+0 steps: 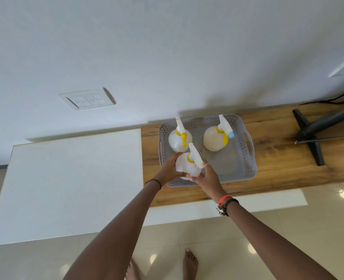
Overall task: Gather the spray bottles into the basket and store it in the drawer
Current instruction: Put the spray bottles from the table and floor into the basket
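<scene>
A grey perforated basket (246,150) sits on a wooden shelf top (278,158). Two white spray bottles stand inside it: one at the back left (178,141) with a yellow trigger, one at the back right (214,141) with a yellow trigger and blue nozzle. A third white spray bottle (187,164) is at the basket's front left corner, held between both hands. My left hand (170,168) grips its left side and my right hand (206,179) grips its right side and base. Whether its base rests on the basket floor is hidden by my hands.
A white cabinet top (70,178) adjoins the wooden shelf on the left. A black monitor stand (312,134) with cables stands on the shelf at the right. A wall switch plate (87,99) is behind. My bare feet (189,263) are on the tiled floor.
</scene>
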